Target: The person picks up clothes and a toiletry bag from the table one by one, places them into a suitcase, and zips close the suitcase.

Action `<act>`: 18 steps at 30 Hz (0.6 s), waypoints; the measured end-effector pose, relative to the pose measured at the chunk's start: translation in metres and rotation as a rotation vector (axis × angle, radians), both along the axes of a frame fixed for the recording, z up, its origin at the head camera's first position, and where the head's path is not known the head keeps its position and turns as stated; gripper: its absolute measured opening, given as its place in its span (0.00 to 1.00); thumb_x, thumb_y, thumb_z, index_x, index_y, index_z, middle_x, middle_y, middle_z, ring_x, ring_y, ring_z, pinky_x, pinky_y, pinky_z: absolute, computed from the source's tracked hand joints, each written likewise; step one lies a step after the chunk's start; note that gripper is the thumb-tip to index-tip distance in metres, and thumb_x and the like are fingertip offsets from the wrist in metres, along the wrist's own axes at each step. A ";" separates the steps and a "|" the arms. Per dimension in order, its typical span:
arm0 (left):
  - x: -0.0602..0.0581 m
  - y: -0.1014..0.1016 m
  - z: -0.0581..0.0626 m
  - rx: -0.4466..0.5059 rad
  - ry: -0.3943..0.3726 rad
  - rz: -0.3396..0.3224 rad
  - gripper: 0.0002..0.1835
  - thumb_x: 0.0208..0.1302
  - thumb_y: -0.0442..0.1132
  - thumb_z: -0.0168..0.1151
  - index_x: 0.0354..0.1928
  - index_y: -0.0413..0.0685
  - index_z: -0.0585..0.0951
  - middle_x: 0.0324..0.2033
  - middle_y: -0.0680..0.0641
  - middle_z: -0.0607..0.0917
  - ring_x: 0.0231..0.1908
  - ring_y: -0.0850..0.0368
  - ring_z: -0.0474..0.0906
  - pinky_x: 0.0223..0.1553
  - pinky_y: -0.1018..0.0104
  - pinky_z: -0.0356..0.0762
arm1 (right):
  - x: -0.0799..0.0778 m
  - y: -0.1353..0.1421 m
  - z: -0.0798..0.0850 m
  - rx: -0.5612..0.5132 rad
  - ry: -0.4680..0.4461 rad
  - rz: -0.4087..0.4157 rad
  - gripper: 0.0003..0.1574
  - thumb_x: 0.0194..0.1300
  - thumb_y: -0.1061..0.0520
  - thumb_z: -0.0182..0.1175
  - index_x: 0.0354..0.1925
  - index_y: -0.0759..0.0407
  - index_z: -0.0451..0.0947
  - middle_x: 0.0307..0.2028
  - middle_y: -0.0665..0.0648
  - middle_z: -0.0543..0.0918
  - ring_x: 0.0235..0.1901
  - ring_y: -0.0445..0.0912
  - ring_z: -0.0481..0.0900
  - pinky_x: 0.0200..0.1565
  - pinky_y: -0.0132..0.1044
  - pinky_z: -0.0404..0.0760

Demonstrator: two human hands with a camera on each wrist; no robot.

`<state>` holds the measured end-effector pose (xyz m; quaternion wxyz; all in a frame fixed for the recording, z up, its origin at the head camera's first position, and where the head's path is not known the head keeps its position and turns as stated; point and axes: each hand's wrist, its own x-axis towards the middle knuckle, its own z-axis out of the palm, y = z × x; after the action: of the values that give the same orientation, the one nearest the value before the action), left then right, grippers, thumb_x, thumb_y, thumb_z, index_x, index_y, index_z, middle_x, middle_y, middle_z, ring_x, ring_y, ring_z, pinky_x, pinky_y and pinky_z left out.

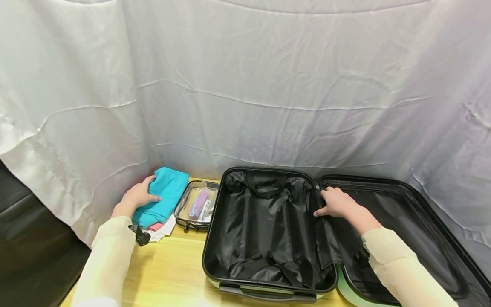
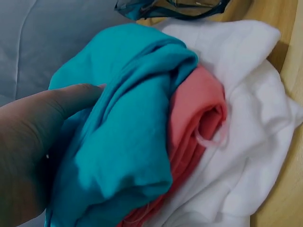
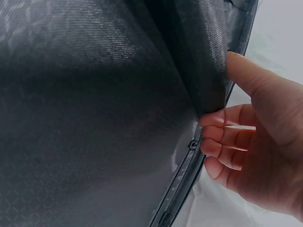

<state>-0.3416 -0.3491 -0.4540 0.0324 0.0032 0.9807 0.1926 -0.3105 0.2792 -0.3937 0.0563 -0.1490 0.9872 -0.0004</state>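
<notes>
Folded teal clothing (image 1: 166, 194) lies on a pile at the left, its layers loosely bunched. My left hand (image 1: 139, 197) grips its near-left side, the thumb pressed into a fold; the other fingertips are mostly hidden in the left wrist view. Under it are a rolled coral-pink garment (image 2: 196, 111) and a white cloth (image 2: 236, 142). My right hand (image 1: 339, 202) is at the hinge side of the open suitcase (image 1: 268, 221). Its fingertips touch the edge of the black lining flap (image 3: 208, 56) beside a zipper (image 3: 177, 179), thumb and fingers apart.
A clear zip pouch (image 1: 184, 213) with a purple item (image 1: 199, 202) and other small things sits between the clothes and suitcase. The suitcase lid (image 1: 406, 226) lies spread to the right. Grey-white curtain (image 1: 268, 85) hangs behind; wooden tabletop (image 1: 168, 268) shows in front.
</notes>
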 end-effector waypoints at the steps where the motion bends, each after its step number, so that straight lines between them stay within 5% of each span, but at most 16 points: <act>1: 0.000 -0.001 -0.001 0.010 -0.019 0.011 0.51 0.58 0.52 0.67 0.75 0.41 0.49 0.67 0.23 0.60 0.63 0.23 0.62 0.59 0.26 0.60 | 0.000 0.000 0.000 -0.002 -0.002 -0.002 0.48 0.52 0.37 0.70 0.56 0.72 0.74 0.52 0.75 0.75 0.53 0.70 0.72 0.51 0.62 0.74; 8: 0.002 -0.001 -0.005 0.050 -0.067 0.029 0.54 0.59 0.52 0.67 0.76 0.46 0.44 0.70 0.25 0.54 0.64 0.21 0.56 0.58 0.22 0.52 | 0.001 0.002 -0.003 0.005 -0.005 -0.004 0.49 0.52 0.36 0.70 0.57 0.72 0.73 0.53 0.75 0.75 0.54 0.70 0.72 0.52 0.62 0.74; 13: 0.007 0.001 -0.010 0.012 0.080 -0.029 0.52 0.59 0.48 0.69 0.76 0.51 0.45 0.66 0.25 0.64 0.58 0.21 0.67 0.54 0.27 0.58 | 0.001 0.001 -0.002 0.002 -0.003 -0.008 0.49 0.52 0.37 0.70 0.57 0.72 0.73 0.53 0.75 0.75 0.54 0.71 0.72 0.51 0.62 0.74; 18: 0.010 0.001 -0.011 -0.085 0.223 -0.082 0.49 0.62 0.46 0.66 0.76 0.55 0.45 0.51 0.25 0.79 0.46 0.28 0.79 0.50 0.32 0.64 | 0.000 0.001 -0.001 -0.004 -0.004 -0.014 0.48 0.52 0.37 0.71 0.56 0.72 0.73 0.52 0.74 0.75 0.53 0.70 0.72 0.50 0.62 0.74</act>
<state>-0.3314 -0.3483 -0.4648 -0.0690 0.0633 0.9846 0.1478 -0.3106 0.2801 -0.3950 0.0578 -0.1421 0.9882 -0.0029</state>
